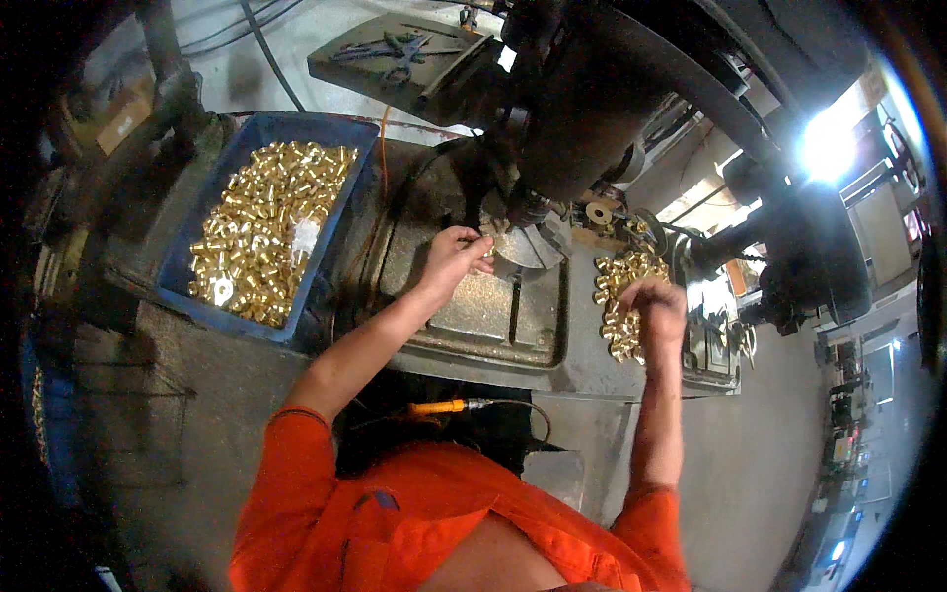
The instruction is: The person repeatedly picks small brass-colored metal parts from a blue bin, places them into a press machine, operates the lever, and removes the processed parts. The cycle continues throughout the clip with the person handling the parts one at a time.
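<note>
My left hand is closed in a pinch beside the metal jaws under the machine's dark head. A small pale spot shows at its fingertips, too small to name. Right of the machine bed, my right hand hangs over a loose pile of brass fittings, fingers bent down toward them. Those fingers are blurred, and whether they grip a fitting is hidden. A round metal plate sits just right of the jaws.
A blue bin full of brass fittings stands on the left. Metal chips lie over the machine bed. Pliers and other hand tools rest on a tray at the back. Below the bench edge is an orange-handled air gun with a hose.
</note>
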{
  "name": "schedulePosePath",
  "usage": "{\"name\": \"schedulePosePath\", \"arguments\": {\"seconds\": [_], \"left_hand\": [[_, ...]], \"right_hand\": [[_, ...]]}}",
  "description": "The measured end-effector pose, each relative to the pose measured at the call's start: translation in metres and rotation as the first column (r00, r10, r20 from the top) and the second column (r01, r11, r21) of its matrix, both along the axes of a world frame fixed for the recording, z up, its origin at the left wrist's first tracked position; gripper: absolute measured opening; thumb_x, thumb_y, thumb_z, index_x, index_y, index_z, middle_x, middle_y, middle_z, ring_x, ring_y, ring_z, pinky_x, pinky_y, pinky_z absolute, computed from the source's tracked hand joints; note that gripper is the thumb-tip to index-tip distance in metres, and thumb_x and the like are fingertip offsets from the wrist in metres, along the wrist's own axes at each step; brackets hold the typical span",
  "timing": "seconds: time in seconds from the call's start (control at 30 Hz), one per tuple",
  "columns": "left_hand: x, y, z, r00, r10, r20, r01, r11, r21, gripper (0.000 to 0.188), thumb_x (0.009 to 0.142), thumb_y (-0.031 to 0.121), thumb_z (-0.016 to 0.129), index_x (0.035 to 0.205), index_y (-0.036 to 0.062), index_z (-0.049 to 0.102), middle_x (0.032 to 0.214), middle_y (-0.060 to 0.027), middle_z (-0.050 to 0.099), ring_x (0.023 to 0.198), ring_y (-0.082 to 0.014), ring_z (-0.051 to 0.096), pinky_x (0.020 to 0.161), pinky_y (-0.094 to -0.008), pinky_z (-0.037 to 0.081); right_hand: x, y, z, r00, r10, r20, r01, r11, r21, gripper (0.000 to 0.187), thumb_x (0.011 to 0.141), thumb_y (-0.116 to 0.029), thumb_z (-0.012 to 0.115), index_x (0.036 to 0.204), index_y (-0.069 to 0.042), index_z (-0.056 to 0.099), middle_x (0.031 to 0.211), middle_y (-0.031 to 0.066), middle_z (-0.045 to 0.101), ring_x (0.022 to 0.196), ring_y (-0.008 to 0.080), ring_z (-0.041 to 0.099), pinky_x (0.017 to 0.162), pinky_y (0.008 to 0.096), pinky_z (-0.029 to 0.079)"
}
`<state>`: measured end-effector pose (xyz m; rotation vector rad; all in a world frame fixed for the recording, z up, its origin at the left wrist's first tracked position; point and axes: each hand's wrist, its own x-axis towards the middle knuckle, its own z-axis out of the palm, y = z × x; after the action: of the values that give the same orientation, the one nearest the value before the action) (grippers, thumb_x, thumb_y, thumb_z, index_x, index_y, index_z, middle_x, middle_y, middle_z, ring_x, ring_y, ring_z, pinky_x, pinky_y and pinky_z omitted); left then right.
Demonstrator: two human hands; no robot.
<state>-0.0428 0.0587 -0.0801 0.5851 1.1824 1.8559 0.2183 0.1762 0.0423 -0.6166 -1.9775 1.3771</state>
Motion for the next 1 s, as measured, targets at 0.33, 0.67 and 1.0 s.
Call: {"name": "schedulePosePath", "arguments": {"seconds": [0.33,0.67,1.0], "left_hand": [[0.002,0.012,-0.003,0.999,0.044,-0.01,-0.044,0.997,-0.067,0.038,0.079,0.022,0.066,0.097,-0.0057,0.048,0.076,-0.0161,0.059,0.062,-0.0215,0.063,0.057,-0.0311,0.051],[0.01,0.008,-0.002,0.998,0.063,0.005,-0.063,0.998,-0.013,0.039,0.079,0.021,0.066,0.1,-0.0048,0.046,0.084,-0.0149,0.058,0.068,-0.0228,0.063,0.063,-0.0322,0.051],[0.005,0.003,-0.009,0.999,0.035,-0.002,-0.035,0.999,0.006,0.041,0.082,0.028,0.06,0.101,-0.0059,0.047,0.08,-0.0147,0.06,0.064,-0.0226,0.063,0.065,-0.0349,0.051]], "right_hand": [[-0.093,0.18,0.177,0.869,-0.201,-0.453,0.406,0.812,0.419,0.032,0.077,-0.015,0.061,0.104,0.002,0.055,0.093,0.0099,0.058,0.08,0.0171,0.055,0.07,0.0296,0.046],[0.0,-0.019,0.11,0.711,0.193,-0.677,0.143,0.902,0.408,0.024,0.079,-0.025,0.055,0.076,-0.009,0.037,0.073,0.0106,0.043,0.087,0.0347,0.05,0.094,0.0565,0.03],[0.001,-0.054,0.005,0.627,-0.038,-0.778,0.403,0.871,0.282,0.021,0.063,0.011,0.037,0.06,-0.007,0.027,0.063,0.0084,0.041,0.092,0.0359,0.054,0.095,0.0566,0.032]]}}
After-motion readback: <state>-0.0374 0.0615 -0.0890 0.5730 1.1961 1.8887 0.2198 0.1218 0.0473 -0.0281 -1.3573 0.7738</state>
